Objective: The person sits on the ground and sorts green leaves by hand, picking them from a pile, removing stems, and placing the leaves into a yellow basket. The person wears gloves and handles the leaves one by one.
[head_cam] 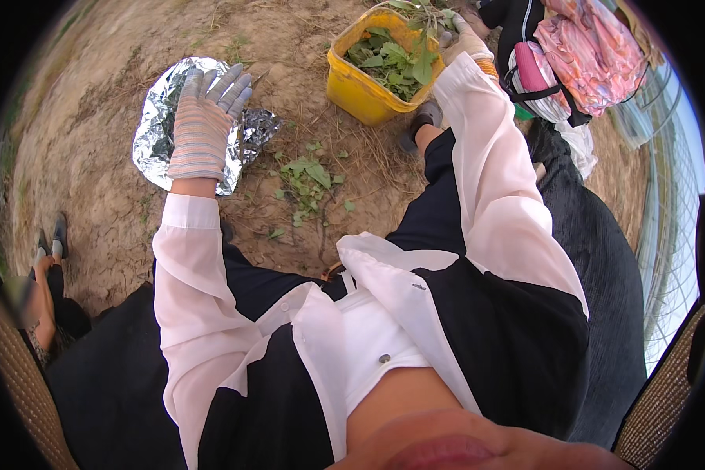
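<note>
My left hand (pixel 202 126), in a striped knit glove with grey-coated fingers, lies palm down over a crumpled sheet of aluminium foil (pixel 151 123). Its fingers are apart, and they cover part of some dark material on the foil that I cannot make out. At the upper right, my right hand (pixel 469 46), gloved too, grips a leafy green plant (pixel 427 19) at the rim of a yellow plastic bucket (pixel 364 104). Cut or picked green leaves (pixel 388 61) fill much of the bucket. The far fingers of my right hand are partly hidden.
Loose green leaves (pixel 306 179) lie on dry, straw-strewn soil between my feet. Right of the bucket are a pink patterned cloth (pixel 593 59), a black-strapped bag (pixel 531 73) and a white plastic bag (pixel 577 147). Another person (pixel 50 294) sits at the far left.
</note>
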{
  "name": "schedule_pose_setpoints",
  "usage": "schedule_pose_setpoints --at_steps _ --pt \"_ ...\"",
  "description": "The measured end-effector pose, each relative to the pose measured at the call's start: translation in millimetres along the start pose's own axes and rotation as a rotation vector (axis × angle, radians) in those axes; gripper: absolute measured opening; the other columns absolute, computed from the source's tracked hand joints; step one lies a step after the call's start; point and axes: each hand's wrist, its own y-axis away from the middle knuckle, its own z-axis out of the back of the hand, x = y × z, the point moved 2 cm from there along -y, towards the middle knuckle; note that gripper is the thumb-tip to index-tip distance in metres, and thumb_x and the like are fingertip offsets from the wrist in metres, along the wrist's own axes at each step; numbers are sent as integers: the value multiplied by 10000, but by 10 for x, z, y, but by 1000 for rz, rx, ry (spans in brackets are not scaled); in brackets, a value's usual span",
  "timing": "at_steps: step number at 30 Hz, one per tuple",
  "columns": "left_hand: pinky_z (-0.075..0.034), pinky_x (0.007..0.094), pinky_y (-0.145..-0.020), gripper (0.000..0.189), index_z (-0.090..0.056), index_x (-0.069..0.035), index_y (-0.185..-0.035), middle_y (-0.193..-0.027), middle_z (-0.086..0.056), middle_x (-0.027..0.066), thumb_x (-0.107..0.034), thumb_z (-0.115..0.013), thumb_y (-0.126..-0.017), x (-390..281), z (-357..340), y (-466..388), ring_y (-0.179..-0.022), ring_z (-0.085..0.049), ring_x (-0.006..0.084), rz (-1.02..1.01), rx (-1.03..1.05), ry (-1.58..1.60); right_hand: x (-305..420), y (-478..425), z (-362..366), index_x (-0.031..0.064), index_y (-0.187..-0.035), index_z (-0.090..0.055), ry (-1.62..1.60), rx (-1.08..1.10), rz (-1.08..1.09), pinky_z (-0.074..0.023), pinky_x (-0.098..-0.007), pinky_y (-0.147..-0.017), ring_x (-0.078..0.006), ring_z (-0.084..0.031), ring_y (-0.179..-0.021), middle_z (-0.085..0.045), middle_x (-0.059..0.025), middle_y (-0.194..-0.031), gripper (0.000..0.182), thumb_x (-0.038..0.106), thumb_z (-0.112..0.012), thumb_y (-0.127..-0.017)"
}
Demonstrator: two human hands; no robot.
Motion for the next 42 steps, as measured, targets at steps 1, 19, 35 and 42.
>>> schedule_pose_setpoints --at_steps 1,19,35,42 --pt "-492 447 -944 553 -200 26 -1390 -1288 -460 283 -320 -358 -988 -14 32 17 -1131 -529 408 -6 -7 -20 -66 347 -334 66 -1062 -619 -56 119 -61 -433 -242 -519 -151 -595 -798 -667 -26 -977 193 189 -596 -914" --pt "-316 411 -1061 1006 -233 -51 -1449 -1432 -321 185 -426 -794 -702 365 -485 278 -1339 -282 288 -949 392 -1119 -1406 1491 -1650 79 -1006 -615 -12 41 -301 -472 -246 -437 -187 -651 -772 -687 -50 -937 184 220 -633 -888" --pt "-448 296 -926 583 -461 -27 -1325 -1182 -594 95 30 -663 -781 435 -274 262 -1067 -559 153 -578 346 -1001 -1552 1615 -1866 76 -1087 -578 632 348 -367 -520 -243 -613 -162 -654 -810 -669 -100 -991 305 336 -549 -931" --pt "-499 374 -716 475 -588 -90 -1189 -869 -659 145 -281 -710 -771 286 -180 212 -802 -634 294 -717 71 -1542 -1493 1689 -1974 20 -1135 -612 1447 440 242 -496 -295 -784 -196 -637 -876 -668 -123 -986 383 306 -607 -881"
